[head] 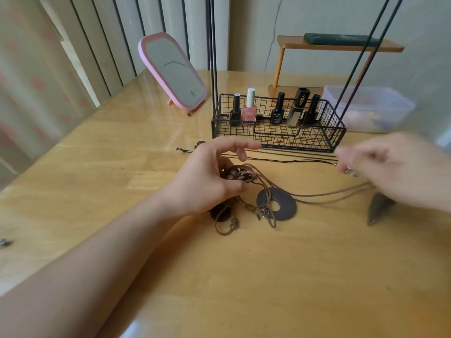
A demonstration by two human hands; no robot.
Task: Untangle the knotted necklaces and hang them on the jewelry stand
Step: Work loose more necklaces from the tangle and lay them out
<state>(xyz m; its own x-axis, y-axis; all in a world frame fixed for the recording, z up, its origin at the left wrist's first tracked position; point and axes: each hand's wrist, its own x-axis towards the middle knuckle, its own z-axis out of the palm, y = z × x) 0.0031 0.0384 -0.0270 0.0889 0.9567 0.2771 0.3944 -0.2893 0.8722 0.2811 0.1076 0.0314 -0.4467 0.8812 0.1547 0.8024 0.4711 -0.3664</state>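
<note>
A tangle of brown cord necklaces (246,178) lies mid-table, with a dark ring pendant (284,207) flat beside it and a dark pointed pendant (377,211) to the right. My left hand (207,176) holds the knotted part in its curled lower fingers, index finger stretched out. My right hand (395,169), blurred, pinches a cord end with a small metal clasp (350,172), and cords run taut from it to the knot. Thin dark cords (292,156) lie along the basket front. Black upright rods of the jewelry stand (213,57) rise from the wire basket (317,140).
The basket holds several nail polish bottles (250,106). A pink mirror (173,71) stands at back left. A clear plastic box (371,108) and a small wooden shelf (339,45) sit at back right. A small metal bit (5,242) lies at the left table edge.
</note>
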